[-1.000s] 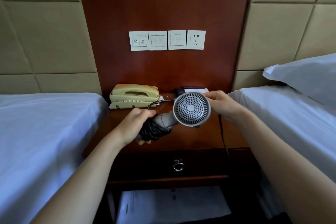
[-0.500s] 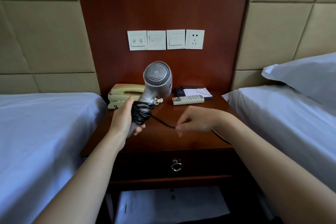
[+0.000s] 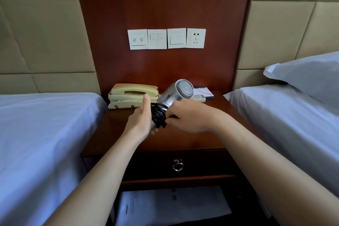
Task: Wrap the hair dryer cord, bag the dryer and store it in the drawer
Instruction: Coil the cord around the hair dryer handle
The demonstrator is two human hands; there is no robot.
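Cord [image 3: 158, 116] sits wound on the dryer [image 3: 178, 91] handle over the nightstand [image 3: 183, 139], left hand [image 3: 142, 121] gripping the handle, right hand [image 3: 189, 117] pinching the coil, whose end likely needs tucking before bagging.

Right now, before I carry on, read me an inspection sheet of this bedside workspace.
Surface: dark red-brown wooden nightstand, its drawer shut.
Job's things: silver hair dryer held tilted, grille toward the camera; no bag seen.
Clutter: beige corded telephone, white remote control and white notepad at the back.
Grippers (hands): left hand holds the dryer's handle, thumb up; right hand pinches the cord bundle.
Cables: black cord wound round the handle; no loose tail seen.
Surroundings: white-sheeted left bed and right bed, white pillow, wall switches and socket, papers below.
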